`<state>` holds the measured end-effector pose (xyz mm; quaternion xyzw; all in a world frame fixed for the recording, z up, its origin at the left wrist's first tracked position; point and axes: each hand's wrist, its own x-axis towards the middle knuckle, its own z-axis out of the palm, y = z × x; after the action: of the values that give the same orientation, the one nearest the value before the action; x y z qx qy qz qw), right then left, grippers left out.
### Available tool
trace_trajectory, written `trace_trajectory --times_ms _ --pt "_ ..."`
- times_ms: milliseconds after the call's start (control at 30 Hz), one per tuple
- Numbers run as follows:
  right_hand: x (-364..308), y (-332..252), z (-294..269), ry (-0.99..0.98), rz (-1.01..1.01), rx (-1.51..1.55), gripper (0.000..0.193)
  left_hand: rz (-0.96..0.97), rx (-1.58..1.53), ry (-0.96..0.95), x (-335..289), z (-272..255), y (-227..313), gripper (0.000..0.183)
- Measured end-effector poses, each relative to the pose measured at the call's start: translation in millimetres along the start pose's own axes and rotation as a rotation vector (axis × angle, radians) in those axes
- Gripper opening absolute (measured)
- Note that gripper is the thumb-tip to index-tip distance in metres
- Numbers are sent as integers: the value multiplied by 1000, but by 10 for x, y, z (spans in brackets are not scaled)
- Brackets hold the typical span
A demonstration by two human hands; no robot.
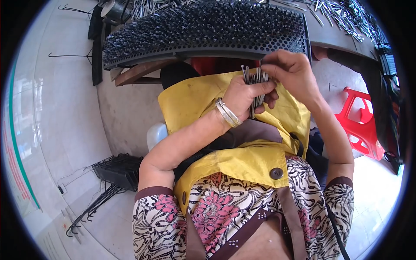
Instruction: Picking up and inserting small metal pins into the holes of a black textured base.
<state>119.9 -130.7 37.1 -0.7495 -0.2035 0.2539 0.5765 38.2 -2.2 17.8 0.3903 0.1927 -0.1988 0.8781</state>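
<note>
My left hand (pixel 246 93) is closed round a bundle of thin metal rods (pixel 252 107), held roughly upright over my lap with their ends sticking out above and below the fist. At the top of the bundle, my right hand (pixel 292 73) has its thumb and forefinger pinched together on the end of one slim rod. The other fingers of that hand are curled. Just beyond my hands is a black perforated tray (pixel 190 53), its holes densely filled with upright dark rods (pixel 203 28). Some holes along its near edge and right end hold no rod.
Loose metal rods (pixel 336 17) lie in heaps behind the tray and at the far right. A red plastic stool (pixel 359 123) stands to the right, near another person's arm (pixel 346 58). Black racks with hooked wires (pixel 117 171) lie on the floor at left.
</note>
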Motion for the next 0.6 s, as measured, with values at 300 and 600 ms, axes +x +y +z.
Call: trace_trajectory --times_ms 300,600 --pt "125 129 -218 403 -208 -9 8 3 88 106 50 -38 -15 13" --pt "347 107 -222 632 -549 -346 11 24 15 101 123 -107 -38 13"
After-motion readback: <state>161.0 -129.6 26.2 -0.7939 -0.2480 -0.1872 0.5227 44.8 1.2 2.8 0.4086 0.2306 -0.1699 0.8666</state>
